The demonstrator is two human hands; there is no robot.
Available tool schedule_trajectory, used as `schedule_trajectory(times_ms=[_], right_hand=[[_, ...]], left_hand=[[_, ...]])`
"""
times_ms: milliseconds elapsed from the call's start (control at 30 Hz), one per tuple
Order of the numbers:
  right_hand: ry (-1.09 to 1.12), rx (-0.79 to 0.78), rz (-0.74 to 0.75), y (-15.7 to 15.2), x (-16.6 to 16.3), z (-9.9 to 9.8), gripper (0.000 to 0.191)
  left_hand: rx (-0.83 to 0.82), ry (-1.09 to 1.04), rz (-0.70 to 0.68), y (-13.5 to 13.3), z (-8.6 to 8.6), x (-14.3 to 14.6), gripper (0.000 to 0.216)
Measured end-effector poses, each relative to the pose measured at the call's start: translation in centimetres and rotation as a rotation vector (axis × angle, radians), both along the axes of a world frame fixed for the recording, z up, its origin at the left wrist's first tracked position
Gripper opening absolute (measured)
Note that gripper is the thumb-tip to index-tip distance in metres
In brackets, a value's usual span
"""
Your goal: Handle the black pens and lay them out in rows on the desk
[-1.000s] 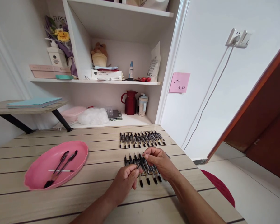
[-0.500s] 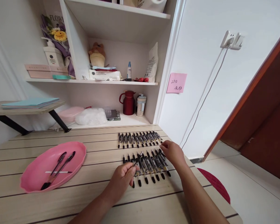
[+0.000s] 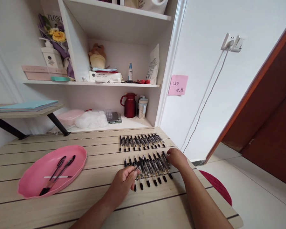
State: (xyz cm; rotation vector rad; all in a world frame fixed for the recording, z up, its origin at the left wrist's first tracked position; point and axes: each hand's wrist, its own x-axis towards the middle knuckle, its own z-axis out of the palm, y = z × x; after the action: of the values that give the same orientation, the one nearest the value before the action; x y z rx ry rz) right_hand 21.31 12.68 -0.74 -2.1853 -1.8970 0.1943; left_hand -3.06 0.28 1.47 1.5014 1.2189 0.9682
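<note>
My left hand is closed round a black pen, its silvery tip pointing up and away, just above the near row of pens. Several clear-barrelled pens with black ends make up that row, laid side by side. At the row's far right end, my right hand has its fingertips pinched together against the upper end of the last pen; what they grip is hidden. Behind lies a second row of pens, standing apart from both hands.
A pink scalloped tray at left holds black pens and a thin white stick. Beyond the wooden table stand white shelves with a red jug and a cup. A black-legged riser borders the left.
The view has shifted slightly. My right hand has come down a little nearer to the near row's right end. The left hand still holds the pen in much the same place.
</note>
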Motion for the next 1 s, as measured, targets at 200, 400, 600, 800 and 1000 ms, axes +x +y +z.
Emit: schedule_trajectory(times_ms=[200, 400, 600, 800, 1000], right_hand=[[0.219, 0.073, -0.030, 0.3, 0.8, 0.0, 0.009], [1.151, 0.206, 0.143, -1.2, -1.6, 1.9, 0.020], [1.653, 0.045, 0.479, -4.3, -6.2, 3.4, 0.030], [1.722, 0.015, 0.514, -5.2, -7.3, 3.4, 0.029], [1.610, -0.086, 0.598, -5.7, -7.9, 3.1, 0.025]], left_hand=[[0.016, 0.017, -0.004, -0.1, -0.1, 0.0, 0.031], [0.030, 0.038, -0.018, -0.1, 0.1, 0.1, 0.031], [0.007, 0.040, 0.005, 0.0, -0.2, 0.1, 0.032], [0.003, 0.043, 0.025, 0.1, -0.5, 0.2, 0.034], [0.039, 0.064, 0.019, 0.3, -0.7, 0.1, 0.033]])
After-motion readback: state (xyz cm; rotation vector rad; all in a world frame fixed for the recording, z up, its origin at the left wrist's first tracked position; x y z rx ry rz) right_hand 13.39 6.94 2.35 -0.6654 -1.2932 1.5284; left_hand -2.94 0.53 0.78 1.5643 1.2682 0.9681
